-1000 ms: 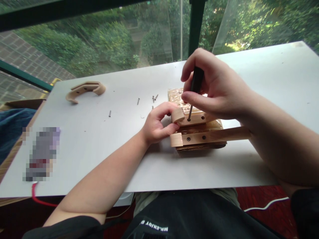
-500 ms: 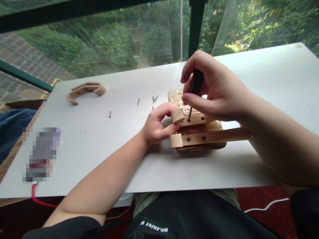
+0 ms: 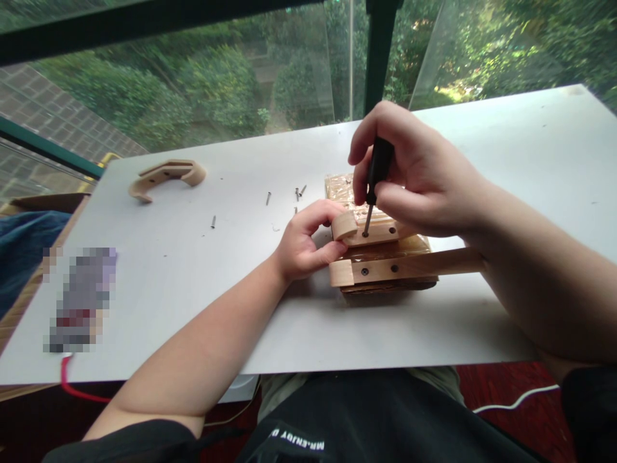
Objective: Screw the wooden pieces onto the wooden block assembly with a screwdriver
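My right hand [image 3: 427, 177] grips a black-handled screwdriver [image 3: 380, 159], my left hand [image 3: 304, 241] a hooked pale-wood piece [image 3: 378, 234]; tilting the screwdriver might make it slip.

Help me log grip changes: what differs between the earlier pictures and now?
The right hand has drawn its thumb back rightward, baring the lower end of the screwdriver handle. Nothing was newly grasped or released. The screwdriver stays in place, and the left hand still holds the hooked wooden bar beneath it.
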`<state>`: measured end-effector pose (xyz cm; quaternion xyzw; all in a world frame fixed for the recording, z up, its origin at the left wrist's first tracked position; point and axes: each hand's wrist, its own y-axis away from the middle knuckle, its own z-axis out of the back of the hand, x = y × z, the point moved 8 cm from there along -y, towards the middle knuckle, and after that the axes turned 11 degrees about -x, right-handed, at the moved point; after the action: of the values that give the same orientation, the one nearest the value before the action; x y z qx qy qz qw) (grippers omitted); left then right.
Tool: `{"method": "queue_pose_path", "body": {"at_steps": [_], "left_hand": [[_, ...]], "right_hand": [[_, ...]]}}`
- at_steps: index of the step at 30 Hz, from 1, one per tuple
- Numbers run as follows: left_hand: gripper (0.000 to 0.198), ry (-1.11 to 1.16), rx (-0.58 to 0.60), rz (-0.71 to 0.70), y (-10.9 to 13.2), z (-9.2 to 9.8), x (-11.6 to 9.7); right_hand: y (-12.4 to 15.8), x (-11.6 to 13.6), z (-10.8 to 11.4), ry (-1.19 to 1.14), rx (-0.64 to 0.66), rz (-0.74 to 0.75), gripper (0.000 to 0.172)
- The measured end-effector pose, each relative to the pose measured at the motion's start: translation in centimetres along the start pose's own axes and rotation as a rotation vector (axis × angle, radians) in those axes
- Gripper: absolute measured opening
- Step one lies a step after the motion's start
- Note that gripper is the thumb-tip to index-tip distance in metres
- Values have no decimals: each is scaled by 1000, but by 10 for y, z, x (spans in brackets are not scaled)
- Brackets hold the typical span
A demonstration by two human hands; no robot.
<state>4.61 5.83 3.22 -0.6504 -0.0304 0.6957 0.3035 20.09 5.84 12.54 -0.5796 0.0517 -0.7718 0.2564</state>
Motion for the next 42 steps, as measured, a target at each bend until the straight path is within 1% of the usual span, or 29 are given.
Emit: {"method": "queue_pose_path", "body": {"at_steps": [4,7,11,13,15,21,26,29,34,37,42], "left_hand": [[35,-6,5,-7,0,1,1],[35,-10,8,-14,0,1,1],[34,-14,7,-29,1,1,0],[32,-17,6,-35,1,0,0],[32,-10,5,-40,1,0,-1],[31,1,6,-42,1,0,0],[33,13,15,-45,0,0,0],[35,14,18,-50,-1,-1,-1],[37,34,5,-14,0,-1,-1],[36,47,6,-10,0,-1,-1],[35,65,7,-18,-1,-2,-1]], "right_hand": [[0,-1,0,-8,17,1,43],[1,-1,3,45,36,19,45],[3,-2,8,219,85,9,54],[4,-3,10,314,106,-16,55],[4,-2,13,357,95,-21,51],[1,7,15,395,61,41,38],[1,16,19,498,31,72,22],[1,21,15,504,29,102,20],[3,22,7,485,22,142,17],[6,21,5,486,9,165,20],[12,25,-3,412,77,246,39]]}}
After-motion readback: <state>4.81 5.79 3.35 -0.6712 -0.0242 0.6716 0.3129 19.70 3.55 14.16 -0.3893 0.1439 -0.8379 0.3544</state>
